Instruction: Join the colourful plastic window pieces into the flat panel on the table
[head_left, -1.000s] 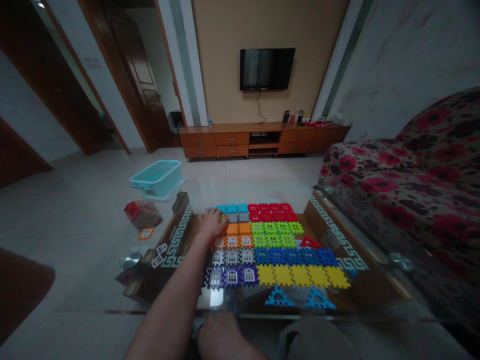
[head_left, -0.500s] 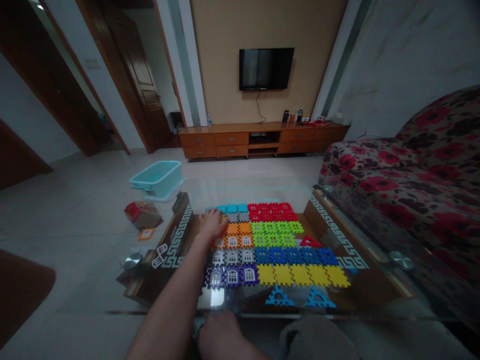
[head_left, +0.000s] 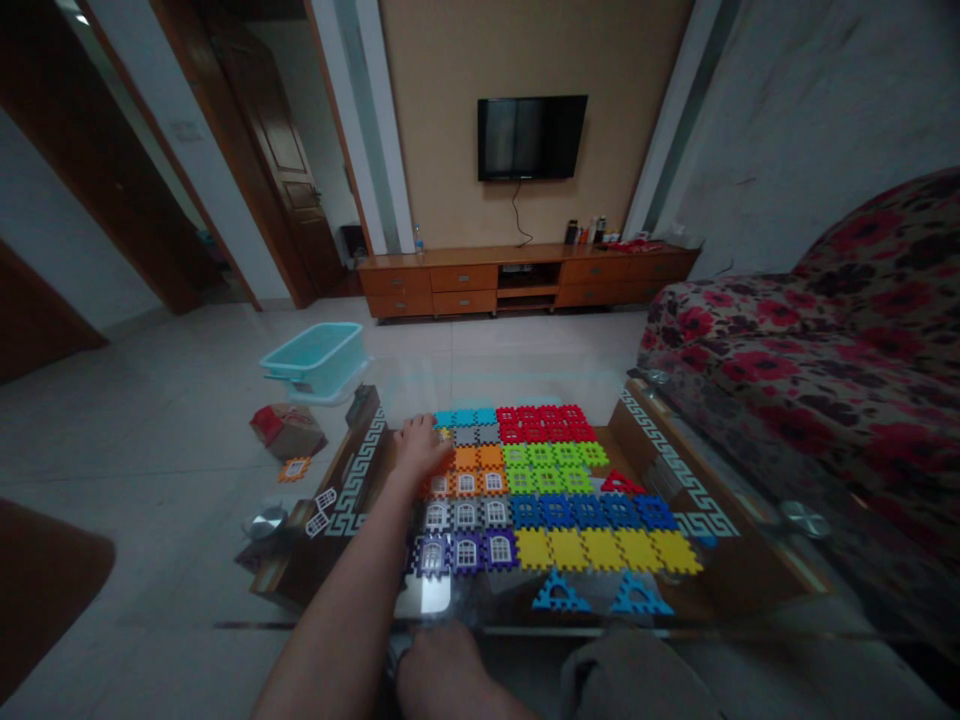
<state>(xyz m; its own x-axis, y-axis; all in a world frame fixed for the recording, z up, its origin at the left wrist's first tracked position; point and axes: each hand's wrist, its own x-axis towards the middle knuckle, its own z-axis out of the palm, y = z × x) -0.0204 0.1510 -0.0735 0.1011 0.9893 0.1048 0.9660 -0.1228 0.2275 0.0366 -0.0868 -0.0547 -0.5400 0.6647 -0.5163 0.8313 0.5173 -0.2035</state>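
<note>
My left hand [head_left: 424, 447] lies on the far left of a large layout of interlocking plastic tiles [head_left: 551, 490], touching the grey and orange ones. Whether it holds a piece is hidden. The tiles form coloured blocks: cyan, red, grey, orange, green, blue, yellow, plus white and purple ones with little windows. Blue triangular pieces [head_left: 560, 595] lie in front of the yellow row, and a red triangle [head_left: 622, 484] sits beside the green block. My right hand [head_left: 442, 672] is curled at the table's near edge, touching no tile.
The layout lies on a glass-topped coffee table [head_left: 352, 470] with a wooden frame. Loose white window pieces [head_left: 321, 511] sit on its left edge. On the floor are a turquoise plastic basket [head_left: 313, 362], a cardboard box [head_left: 289, 431] and an orange tile [head_left: 295, 469]. A floral sofa [head_left: 772, 350] runs along the right.
Both hands stay almost where they were. The whole view has shifted very slightly, and no tile has visibly moved.
</note>
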